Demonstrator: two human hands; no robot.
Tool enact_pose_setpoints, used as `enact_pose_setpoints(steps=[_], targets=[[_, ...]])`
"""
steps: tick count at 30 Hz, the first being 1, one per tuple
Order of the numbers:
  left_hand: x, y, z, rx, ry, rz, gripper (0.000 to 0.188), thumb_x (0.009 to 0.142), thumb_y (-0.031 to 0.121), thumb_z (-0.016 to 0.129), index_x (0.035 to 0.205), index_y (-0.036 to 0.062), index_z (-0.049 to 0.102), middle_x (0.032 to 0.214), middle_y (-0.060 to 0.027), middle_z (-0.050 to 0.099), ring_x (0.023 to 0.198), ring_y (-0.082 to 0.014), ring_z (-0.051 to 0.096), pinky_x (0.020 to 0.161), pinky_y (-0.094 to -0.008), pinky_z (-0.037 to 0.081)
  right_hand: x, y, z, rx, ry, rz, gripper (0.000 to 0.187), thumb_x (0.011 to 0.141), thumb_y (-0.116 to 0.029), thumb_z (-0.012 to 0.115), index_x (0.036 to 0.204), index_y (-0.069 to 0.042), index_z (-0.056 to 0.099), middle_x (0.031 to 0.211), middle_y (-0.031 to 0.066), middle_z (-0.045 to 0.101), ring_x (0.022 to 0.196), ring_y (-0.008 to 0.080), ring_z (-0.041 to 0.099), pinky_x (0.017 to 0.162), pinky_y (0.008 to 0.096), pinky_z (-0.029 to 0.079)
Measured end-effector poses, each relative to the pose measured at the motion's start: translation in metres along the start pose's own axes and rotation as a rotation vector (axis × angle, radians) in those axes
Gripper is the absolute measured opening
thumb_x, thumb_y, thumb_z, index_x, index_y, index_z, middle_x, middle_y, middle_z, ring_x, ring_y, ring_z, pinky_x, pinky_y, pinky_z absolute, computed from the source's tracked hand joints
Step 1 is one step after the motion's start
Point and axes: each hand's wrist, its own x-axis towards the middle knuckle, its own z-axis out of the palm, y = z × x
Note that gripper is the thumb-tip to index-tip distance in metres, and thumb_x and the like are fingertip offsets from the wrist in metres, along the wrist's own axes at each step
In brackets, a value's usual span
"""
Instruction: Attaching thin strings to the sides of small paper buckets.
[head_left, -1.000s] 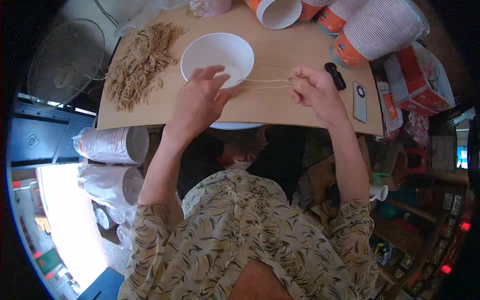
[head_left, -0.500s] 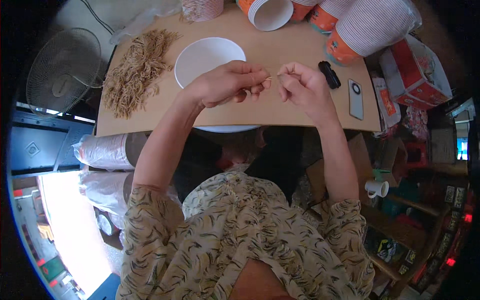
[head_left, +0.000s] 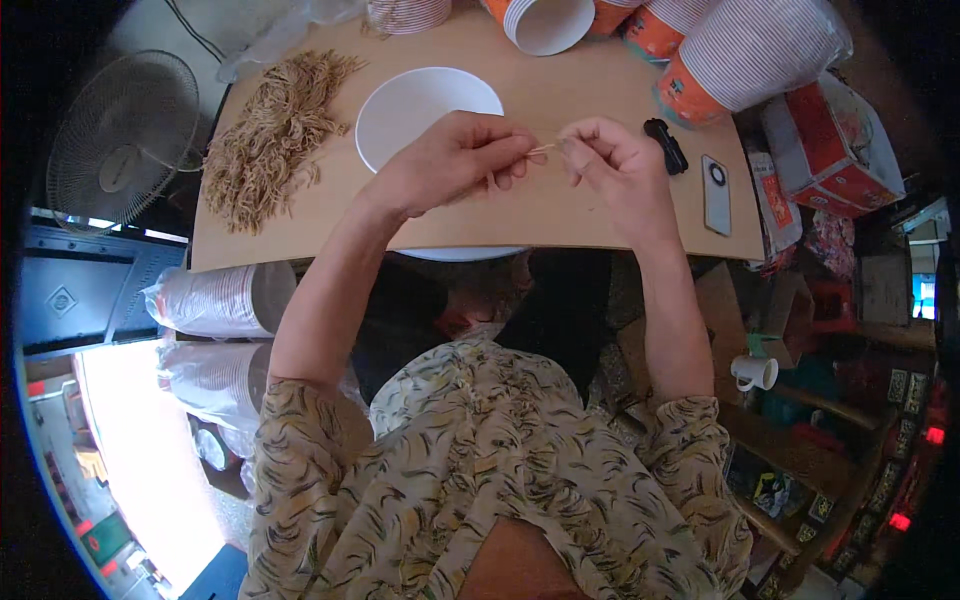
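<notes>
Left hand point(head_left: 450, 165) and right hand point(head_left: 612, 165) meet above the wooden table point(head_left: 560, 215), fingertips pinched on a thin tan strand point(head_left: 543, 149) held between them, just near of the white bowl point(head_left: 420, 105). A heap of similar strands point(head_left: 270, 140) lies far left; stacked paper cups point(head_left: 745, 55) stand far right.

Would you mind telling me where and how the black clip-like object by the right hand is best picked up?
Probably across its narrow middle, from above. The black clip-like object lies flat on the wooden board, long and slim, angled between the right hand and the phone, with bare board along both long sides for fingertips.
</notes>
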Motion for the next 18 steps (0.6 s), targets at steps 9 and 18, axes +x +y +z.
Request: enact_pose_setpoints(steps=[9,18], targets=[[-0.005,-0.022,-0.012,-0.22,0.001,0.027,0.021,0.099,0.018,0.066,0.114,0.0042,0.071,0.086,0.0022,0.068,0.072,-0.0031,0.059,0.059,-0.0168,0.046,0.005,0.003,0.009,-0.053,0.114,-0.114,0.017,0.097,-0.015,0.067,0.099,0.002,0.069,0.075,-0.0039,0.061,0.068,0.0036,0.055,0.06,0.0202,0.044],[-0.011,-0.029,-0.004,-0.242,0.124,0.179,0.021,0.092,0.007,0.072,0.112,0.005,0.074,0.094,0.0001,0.072,0.075,-0.0054,0.062,0.065,-0.0194,0.049,0.008,0.007,0.02,0.279,0.067,0.219,0.019,0.094,-0.022,0.07,0.1,-0.003,0.071,0.075,-0.0025,0.062,0.061,0.0029,0.052,0.051,0.0183,0.035]])
